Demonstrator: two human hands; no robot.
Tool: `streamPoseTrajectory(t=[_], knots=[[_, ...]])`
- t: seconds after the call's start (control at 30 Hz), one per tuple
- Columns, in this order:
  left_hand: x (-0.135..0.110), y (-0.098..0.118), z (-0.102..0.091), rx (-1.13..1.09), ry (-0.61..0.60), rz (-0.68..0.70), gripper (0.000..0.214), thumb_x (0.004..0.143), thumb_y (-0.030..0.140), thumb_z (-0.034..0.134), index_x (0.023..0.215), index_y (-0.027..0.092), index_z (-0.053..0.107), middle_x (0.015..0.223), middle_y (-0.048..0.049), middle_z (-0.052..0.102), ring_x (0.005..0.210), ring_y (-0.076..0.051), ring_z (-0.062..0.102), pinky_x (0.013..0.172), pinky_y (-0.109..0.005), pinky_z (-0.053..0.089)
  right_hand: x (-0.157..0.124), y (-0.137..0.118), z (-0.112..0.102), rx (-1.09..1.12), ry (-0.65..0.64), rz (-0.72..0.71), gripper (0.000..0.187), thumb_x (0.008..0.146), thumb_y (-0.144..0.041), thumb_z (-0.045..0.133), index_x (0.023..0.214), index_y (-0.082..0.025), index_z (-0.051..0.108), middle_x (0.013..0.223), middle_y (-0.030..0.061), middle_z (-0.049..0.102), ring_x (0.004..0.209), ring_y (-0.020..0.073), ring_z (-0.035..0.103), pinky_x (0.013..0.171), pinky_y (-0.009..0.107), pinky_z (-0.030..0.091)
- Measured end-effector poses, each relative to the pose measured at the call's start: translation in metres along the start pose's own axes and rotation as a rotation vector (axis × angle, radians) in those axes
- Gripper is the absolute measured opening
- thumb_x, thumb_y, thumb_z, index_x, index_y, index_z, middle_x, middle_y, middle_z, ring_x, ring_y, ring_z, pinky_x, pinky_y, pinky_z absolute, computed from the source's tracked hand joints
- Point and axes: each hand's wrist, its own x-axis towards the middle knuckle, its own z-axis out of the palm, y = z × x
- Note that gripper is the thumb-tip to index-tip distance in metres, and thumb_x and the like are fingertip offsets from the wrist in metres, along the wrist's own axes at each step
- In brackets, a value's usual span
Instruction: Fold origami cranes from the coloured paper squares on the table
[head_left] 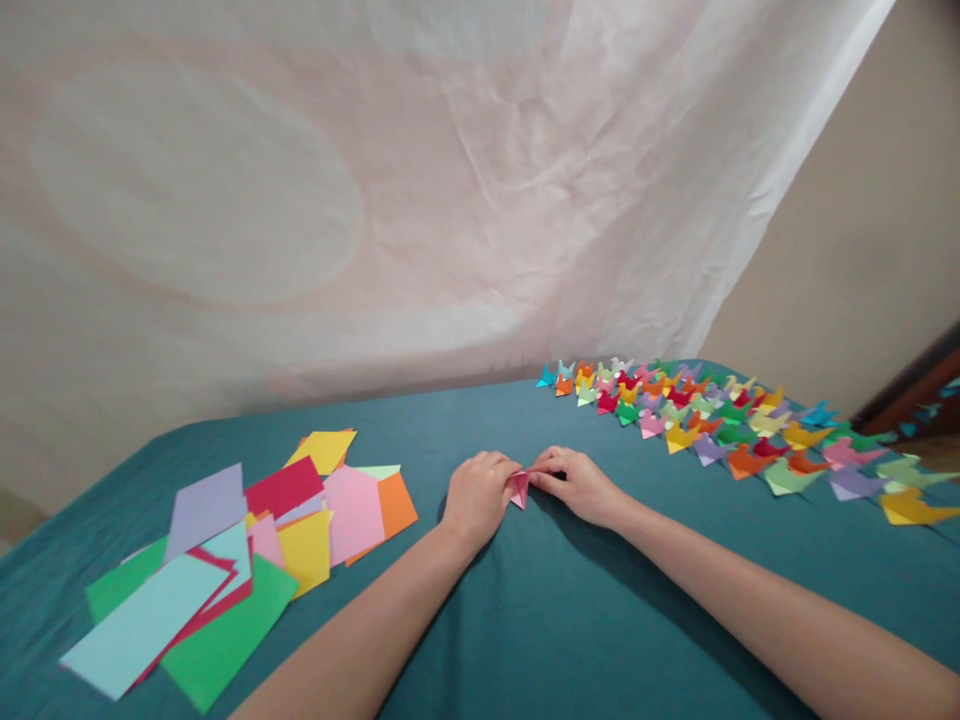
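On the teal cloth (570, 610), near its middle, a small pink folded paper (519, 489) sits pinched between two hands. It looks thin and light, a piece that will crease at the slightest pressure and slide easily on fabric, so the safest hold is probably at its folded edges and corners, with fingertips only. The left hand (475, 492) rests knuckles up on the cloth, fingers curled inward and closed onto the paper's left side. The right hand (579, 484) mirrors it, fingers bent and drawn together, thumb and forefinger nipping the paper's right edge. Both forearms stretch forward from the lower edge of the view and converge on the paper, wrists low against the cloth. To the left lies a loose spread of coloured paper sheets (225, 570), overlapping one another. To the right, well apart from the hands, rows of small folded paper birds (720, 420) run along the cloth towards the far corner.
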Motion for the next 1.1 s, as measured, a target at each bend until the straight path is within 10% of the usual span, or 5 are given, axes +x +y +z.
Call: streamPoseTrajectory(t=[1.1], knots=[[-0.0006, 0.0025, -0.0058, -0.039, -0.01, -0.01, 0.013, 0.084, 0.018, 0.054, 0.086, 0.022, 0.067, 0.092, 0.0, 0.067, 0.086, -0.016, 0.056, 0.076, -0.026, 0.042, -0.003, -0.0055, -0.0019, 0.0, -0.065, 0.062, 0.023, 0.087, -0.036, 0.052, 0.095, -0.026, 0.072, 0.091, 0.0035, 0.066, 0.086, 0.0188, 0.058, 0.08, 0.032, 0.041]])
